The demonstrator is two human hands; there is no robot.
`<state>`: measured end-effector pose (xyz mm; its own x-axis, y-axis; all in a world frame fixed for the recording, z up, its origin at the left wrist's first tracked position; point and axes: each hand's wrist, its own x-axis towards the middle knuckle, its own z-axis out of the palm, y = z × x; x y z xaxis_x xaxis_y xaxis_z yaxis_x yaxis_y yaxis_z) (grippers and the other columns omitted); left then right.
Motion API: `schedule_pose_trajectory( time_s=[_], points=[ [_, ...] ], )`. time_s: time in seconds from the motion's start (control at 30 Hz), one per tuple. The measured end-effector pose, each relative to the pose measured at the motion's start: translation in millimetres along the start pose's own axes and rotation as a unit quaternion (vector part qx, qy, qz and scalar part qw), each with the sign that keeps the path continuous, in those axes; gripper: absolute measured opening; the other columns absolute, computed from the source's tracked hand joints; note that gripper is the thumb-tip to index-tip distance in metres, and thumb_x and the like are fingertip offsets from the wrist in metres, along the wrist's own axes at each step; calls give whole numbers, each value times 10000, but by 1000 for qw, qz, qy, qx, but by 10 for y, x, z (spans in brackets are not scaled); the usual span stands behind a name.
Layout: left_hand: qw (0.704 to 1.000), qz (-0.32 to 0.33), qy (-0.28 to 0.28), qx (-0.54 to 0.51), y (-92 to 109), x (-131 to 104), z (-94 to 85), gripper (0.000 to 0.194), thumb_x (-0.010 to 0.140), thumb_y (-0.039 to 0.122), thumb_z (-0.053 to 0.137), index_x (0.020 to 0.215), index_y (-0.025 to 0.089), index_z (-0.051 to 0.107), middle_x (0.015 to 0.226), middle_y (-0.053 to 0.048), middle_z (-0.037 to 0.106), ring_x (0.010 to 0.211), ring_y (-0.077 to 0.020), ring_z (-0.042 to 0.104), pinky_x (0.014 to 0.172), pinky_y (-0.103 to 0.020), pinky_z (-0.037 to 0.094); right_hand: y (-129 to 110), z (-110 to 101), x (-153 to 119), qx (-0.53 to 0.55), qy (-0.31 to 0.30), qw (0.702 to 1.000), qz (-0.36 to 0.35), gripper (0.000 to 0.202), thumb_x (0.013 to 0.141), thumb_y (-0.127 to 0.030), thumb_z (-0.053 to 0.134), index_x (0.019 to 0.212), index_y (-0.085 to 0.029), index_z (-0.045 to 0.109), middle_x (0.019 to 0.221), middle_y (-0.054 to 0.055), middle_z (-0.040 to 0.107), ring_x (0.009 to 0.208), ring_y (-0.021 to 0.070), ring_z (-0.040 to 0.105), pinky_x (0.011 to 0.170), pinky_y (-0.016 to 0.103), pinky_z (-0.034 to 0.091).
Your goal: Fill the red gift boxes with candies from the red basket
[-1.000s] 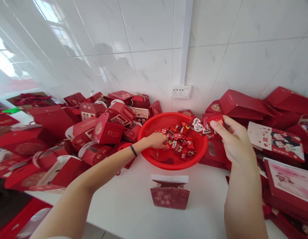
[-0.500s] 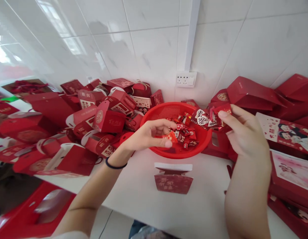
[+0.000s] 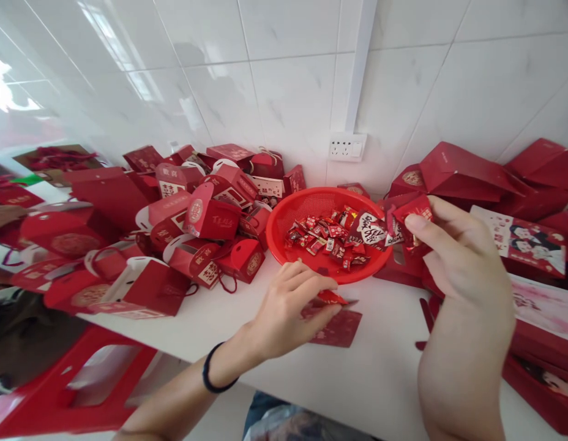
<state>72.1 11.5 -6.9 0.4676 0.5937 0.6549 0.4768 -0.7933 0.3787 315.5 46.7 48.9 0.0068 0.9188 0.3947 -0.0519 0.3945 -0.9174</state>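
My left hand (image 3: 288,309) is in front of the basket (image 3: 284,214), palm down over the open bag (image 3: 339,327), which stands on the table (image 3: 385,367) just before the basket. Its fingers and thumb are drawn close together, with a red sweet (image 3: 330,297) between them at the bag's mouth. I can't tell how firmly it is gripped, or whether my fingers touch the bag, since my hand hides part of it.

My right hand (image 3: 463,245) is at the basket's right rim, thumb pressed on bent fingers, pinching a bunch of wrapped packets (image 3: 417,214). They fan out leftward over the rim; I can't tell whether they touch it.

A loose heap (image 3: 330,229) of wrapped sweets lies inside the basket. Boxes (image 3: 213,211) crowd its left side, and more cartons (image 3: 467,171) are piled to its right.

The bag looks light, so a knock from my left knuckles could tip it. If the sweet catches the bag's edge, it could drop outside, in front of the basket. Only my thumb seems to secure the bunch, so a slack pinch could spill packets into the basket or beside it.
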Motion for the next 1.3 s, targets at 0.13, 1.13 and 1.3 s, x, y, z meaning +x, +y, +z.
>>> schedule_pose_trajectory(
  time_s=[0.13,1.13,1.3],
  points=[
    [999,-27,10,23,-28,-76,49,104,930,213,713,1016,198,656,986,-66,746,869,-198,674,791,-330,534,-30,-5,-51,-7,-2,1000,-2,121,908,-365,745,927,-246,733,856,0,704,785,190,643,701,305,544],
    [952,-187,-105,-219,-13,-296,3,630,782,144,772,1383,283,643,1370,-82,638,1290,-290,586,1141,-465,476,-67,286,-302,-296,-308,904,-22,201,987,-261,573,790,-224,554,795,-5,652,713,163,587,657,279,455],
    [954,-182,-105,-215,-10,-332,14,713,765,128,775,1438,282,594,1369,-89,635,1253,-281,606,1113,-456,499,-67,281,-344,-282,-332,900,11,116,976,-204,576,888,-218,651,892,11,725,773,176,642,720,297,479]
  ],
)
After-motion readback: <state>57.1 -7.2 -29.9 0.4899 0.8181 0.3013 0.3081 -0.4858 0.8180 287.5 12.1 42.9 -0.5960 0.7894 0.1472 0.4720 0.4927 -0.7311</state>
